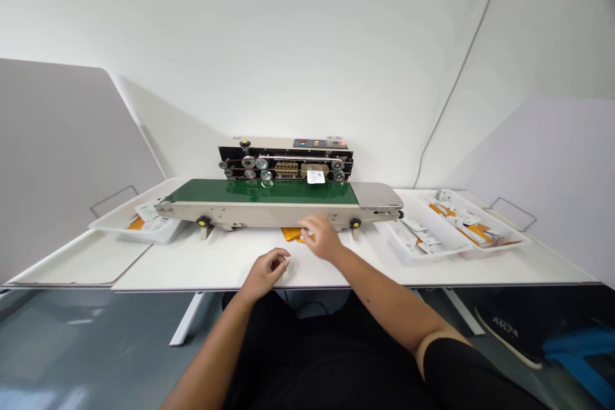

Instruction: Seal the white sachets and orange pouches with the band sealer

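Left hand (pixel 264 272), right hand (pixel 319 237) near orange packets (pixel 290 234); tray (pixel 423 250) holds more.

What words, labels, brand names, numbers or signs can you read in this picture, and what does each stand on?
White label on the band sealer: too small to read.
Control panel: markings too small to read.
Printed packets in the tray at right: too small to read.
Shoe: marks too blurred to read.

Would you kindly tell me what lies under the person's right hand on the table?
Under the right hand lies a flat orange item on the white table; the part beneath the hand is covered, so its full shape and number cannot be seen.
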`<state>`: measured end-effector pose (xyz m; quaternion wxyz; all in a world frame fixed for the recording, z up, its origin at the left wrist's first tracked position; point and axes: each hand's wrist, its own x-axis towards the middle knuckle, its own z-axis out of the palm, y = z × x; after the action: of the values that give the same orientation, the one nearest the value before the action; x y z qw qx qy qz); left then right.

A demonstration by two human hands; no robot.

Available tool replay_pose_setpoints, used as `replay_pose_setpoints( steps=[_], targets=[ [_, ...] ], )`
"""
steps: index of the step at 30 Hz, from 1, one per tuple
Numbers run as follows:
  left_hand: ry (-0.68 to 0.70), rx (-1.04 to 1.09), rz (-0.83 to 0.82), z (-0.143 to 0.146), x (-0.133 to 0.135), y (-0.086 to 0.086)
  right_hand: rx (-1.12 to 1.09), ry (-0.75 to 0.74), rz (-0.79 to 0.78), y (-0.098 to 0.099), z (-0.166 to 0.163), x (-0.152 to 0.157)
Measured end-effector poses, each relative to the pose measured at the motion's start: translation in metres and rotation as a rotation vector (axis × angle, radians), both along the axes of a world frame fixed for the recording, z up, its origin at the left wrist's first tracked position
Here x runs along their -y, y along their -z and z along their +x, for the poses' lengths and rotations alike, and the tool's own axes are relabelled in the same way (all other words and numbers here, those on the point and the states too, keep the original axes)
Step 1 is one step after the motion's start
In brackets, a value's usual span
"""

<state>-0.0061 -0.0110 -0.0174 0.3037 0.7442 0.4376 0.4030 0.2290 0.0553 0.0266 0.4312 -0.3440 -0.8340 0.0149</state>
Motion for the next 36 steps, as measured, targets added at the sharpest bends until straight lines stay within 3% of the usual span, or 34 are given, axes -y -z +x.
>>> replay_pose_setpoints(
  steps=[3,6,9,15,22,30,36],
  targets=[
    [-0.05,0.005,0.021,0.0,0.0,0.001,0.12,-0.072,-0.238,0.042,-0.022,0.015],
    [-0.085,0.002,0.03,-0.001,-0.001,0.001,0.258,-0.028,-0.394,0.06,-0.03,0.014],
    [-0.103,-0.005,0.031,0.0,-0.002,0.001,0.316,-0.058,-0.378,0.06,-0.03,0.012],
    [-0.161,0.004,0.053,0.002,-0.005,0.0,0.222,-0.019,-0.308,0.058,-0.025,0.015],
    [-0.165,-0.018,0.091,0.003,-0.008,0.001,0.273,0.02,-0.388,0.063,-0.033,0.005],
    [-0.175,-0.055,0.174,0.003,-0.009,-0.001,0.317,0.04,-0.25,0.062,-0.032,0.01],
    [-0.154,-0.084,0.242,0.003,-0.01,-0.004,0.282,0.005,-0.321,0.063,-0.034,0.012]
  ],
)
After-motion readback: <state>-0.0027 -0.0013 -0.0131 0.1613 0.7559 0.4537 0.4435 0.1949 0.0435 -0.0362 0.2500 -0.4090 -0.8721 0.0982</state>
